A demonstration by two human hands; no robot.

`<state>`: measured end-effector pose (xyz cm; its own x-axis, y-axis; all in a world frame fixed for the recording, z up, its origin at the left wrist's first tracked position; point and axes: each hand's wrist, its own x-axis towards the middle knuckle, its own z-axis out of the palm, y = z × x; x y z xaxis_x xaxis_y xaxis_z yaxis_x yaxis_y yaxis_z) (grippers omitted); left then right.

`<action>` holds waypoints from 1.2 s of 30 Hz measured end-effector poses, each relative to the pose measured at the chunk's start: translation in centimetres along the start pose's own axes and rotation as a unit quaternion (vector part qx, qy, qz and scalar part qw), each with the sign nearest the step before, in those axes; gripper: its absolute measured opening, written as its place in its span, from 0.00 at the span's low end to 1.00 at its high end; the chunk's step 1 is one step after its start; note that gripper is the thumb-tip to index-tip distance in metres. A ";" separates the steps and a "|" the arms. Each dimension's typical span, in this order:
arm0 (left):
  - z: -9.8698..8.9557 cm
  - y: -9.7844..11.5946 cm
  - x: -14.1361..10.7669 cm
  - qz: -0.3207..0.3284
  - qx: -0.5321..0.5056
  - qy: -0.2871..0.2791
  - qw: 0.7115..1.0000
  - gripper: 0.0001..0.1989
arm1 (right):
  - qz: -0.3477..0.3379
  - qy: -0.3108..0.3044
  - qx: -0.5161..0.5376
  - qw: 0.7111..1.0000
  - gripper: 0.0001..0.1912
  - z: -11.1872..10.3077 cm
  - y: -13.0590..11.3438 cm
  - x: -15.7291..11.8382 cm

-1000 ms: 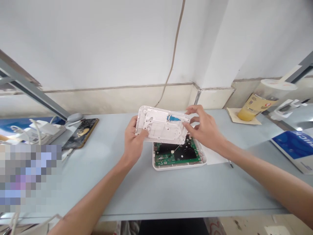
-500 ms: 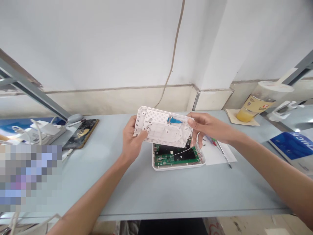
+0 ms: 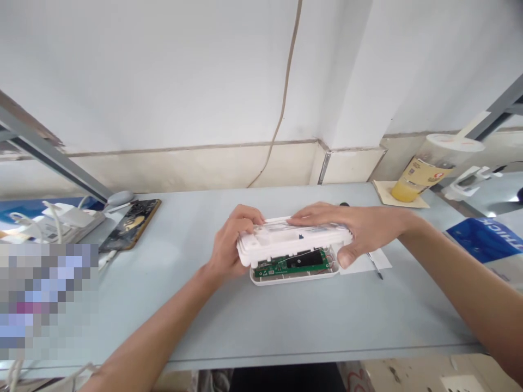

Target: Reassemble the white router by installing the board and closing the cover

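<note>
A white plastic cover (image 3: pixel 294 238) is held tilted just above a white casing (image 3: pixel 294 280), with its underside turned down. Inside the casing lies a green circuit board (image 3: pixel 281 269) with a black plate, partly hidden by the cover. My left hand (image 3: pixel 232 239) grips the cover's left end, fingers on top. Over the right end my right hand (image 3: pixel 347 226) is spread, fingers on the top face and thumb apart at the near right corner. A thin white wire (image 3: pixel 291 256) runs between cover and board.
White paper with a metal tool (image 3: pixel 376 267) lies right of the casing. A drink cup (image 3: pixel 423 169) stands on cardboard at the back right, beside a blue and white package (image 3: pixel 484 237). At left are an opened phone (image 3: pixel 131 224) and a power strip with white plugs (image 3: pixel 71 223).
The cover has been lowered and turned from showing its perforated inner face with a blue connector to nearly flat over the casing. My right hand has spread across its top.
</note>
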<state>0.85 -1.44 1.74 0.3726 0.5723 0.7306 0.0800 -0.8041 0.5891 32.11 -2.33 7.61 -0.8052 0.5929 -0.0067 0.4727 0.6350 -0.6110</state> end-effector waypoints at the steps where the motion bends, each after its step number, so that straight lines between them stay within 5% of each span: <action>1: 0.0 -0.2 -0.2 0.016 0.010 -0.007 1.000 0.19 | 0.003 -0.019 0.001 1.000 0.48 0.1 -0.1 0.0; 7: -0.2 -1.2 -1.0 0.031 0.069 -0.019 0.997 0.06 | 0.042 -0.016 -0.016 0.999 0.52 1.0 -1.6 0.4; 9: -0.8 -1.3 -0.4 -0.001 0.099 -0.042 0.994 0.06 | 0.048 0.023 -0.048 0.997 0.54 1.3 -1.9 0.6; 12: -2.5 -1.3 0.9 -0.071 0.143 -0.150 0.976 0.14 | 0.059 0.069 -0.100 0.991 0.56 1.9 -1.9 1.0; 15: -4.4 -1.5 1.8 -0.165 0.142 -0.234 0.948 0.24 | 0.085 0.065 -0.113 0.988 0.54 2.4 -1.7 1.3; 19: -5.8 -1.6 1.7 -0.236 0.115 -0.234 0.936 0.20 | 0.103 0.040 -0.107 0.988 0.55 2.9 -1.5 1.5; 21: -5.7 -1.2 1.5 -0.238 0.098 -0.246 0.934 0.23 | 0.101 0.035 -0.105 0.989 0.55 3.1 -1.6 1.6; 27: -3.8 0.7 1.4 -0.172 0.071 -0.348 0.919 0.57 | 0.128 0.016 -0.103 0.986 0.56 3.9 -1.8 1.9; 36: -3.2 2.1 1.8 -0.142 0.122 -0.418 0.889 0.58 | 0.145 -0.044 -0.092 0.984 0.59 3.2 -2.2 2.0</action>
<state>-1.25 -1.59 5.38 0.8539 0.5204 -0.0074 0.4410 -0.7158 0.5415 28.34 -4.10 6.43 -0.6512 0.7222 -0.2332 0.7373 0.5293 -0.4198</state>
